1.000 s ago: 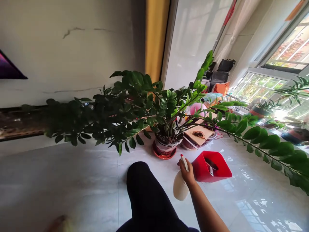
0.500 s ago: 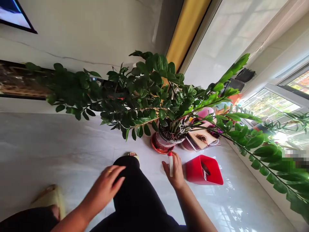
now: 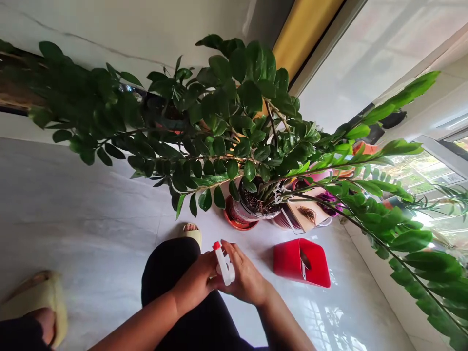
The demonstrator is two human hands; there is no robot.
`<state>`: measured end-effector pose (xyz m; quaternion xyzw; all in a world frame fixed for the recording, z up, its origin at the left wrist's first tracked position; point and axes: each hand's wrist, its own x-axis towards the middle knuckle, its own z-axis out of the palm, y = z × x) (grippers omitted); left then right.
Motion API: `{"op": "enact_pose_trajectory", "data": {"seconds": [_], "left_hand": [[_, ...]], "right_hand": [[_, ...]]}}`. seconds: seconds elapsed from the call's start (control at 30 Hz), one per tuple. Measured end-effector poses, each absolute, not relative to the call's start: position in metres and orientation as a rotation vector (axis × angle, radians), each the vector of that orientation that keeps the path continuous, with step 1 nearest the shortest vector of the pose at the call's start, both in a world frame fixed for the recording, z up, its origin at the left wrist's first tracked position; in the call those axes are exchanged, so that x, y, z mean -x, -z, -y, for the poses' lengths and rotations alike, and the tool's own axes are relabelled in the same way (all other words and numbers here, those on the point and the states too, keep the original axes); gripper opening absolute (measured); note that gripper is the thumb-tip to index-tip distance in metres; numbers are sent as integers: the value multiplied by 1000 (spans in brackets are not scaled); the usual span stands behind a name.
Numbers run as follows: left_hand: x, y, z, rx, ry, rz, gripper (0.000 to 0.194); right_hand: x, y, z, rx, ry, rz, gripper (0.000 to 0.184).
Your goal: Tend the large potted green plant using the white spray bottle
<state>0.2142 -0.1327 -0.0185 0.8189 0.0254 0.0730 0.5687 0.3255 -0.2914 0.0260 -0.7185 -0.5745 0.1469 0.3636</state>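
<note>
Tiled floor (image 3: 91,234), spray bottle (image 3: 224,265) between both hands' grip

hands 2 (image 3: 197,285) | spray bottle 1 (image 3: 224,265) | red bin 1 (image 3: 302,262) | slippers 2 (image 3: 36,302)

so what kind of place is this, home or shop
Most likely a home, a room corner by a window: a big potted plant stands on the glossy tiled floor, a yellow curtain hangs behind, and more potted plants line the window side.
</note>
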Motion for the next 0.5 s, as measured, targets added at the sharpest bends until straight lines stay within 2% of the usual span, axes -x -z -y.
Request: {"op": "enact_pose_trajectory", "data": {"seconds": [0.07, 0.13, 0.23, 0.3, 0.37, 0.5], "left_hand": [[-217, 21, 130, -1928, -139, -119, 11], [-220, 21, 129, -1923, -109, -144, 9], [-225, 19, 129, -1894, -79, -111, 9], [-228, 16, 130, -1882, -44, -80, 7], [-231, 13, 129, -1873, 12, -57, 3], [-234, 9, 126, -1878, 120, -47, 9]], "right_hand": [[-353, -25, 305, 1843, -525, 1394, 74], [-389, -18, 312, 2031, -579, 1222, 58], [-449, 1, 302, 2768, -378, 856, 57], [-483, 14, 284, 3138, -324, 693, 64], [-510, 23, 263, 3330, -264, 666, 65], [-549, 31, 230, 3368, -214, 767, 50]]}}
